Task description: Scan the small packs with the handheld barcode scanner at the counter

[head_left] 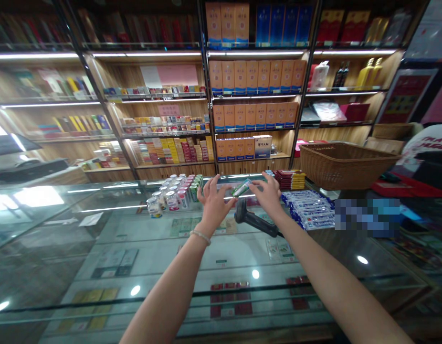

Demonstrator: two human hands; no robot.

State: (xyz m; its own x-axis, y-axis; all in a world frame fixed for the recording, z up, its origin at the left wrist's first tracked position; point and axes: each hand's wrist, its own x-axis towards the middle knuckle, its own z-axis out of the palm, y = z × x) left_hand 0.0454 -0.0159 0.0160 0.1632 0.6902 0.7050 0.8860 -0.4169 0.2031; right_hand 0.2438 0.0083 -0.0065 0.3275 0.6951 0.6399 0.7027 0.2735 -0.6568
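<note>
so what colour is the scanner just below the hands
The scanner is black, best seen in the head view.

My single view comes from the wearer's head, facing forward and down across the glass surface [135, 258], both forearms reaching in from the bottom edge, with the shelves [257, 98] farther back.

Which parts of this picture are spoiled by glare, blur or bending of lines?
Head view: white lamp reflections on the glass counter; bright strips under the shelves; the left-side shelving looks smeared and soft; the shelf uprights lean, as with a wide lens; a pixelated patch covers the area right of the blue-and-white packets.
</note>
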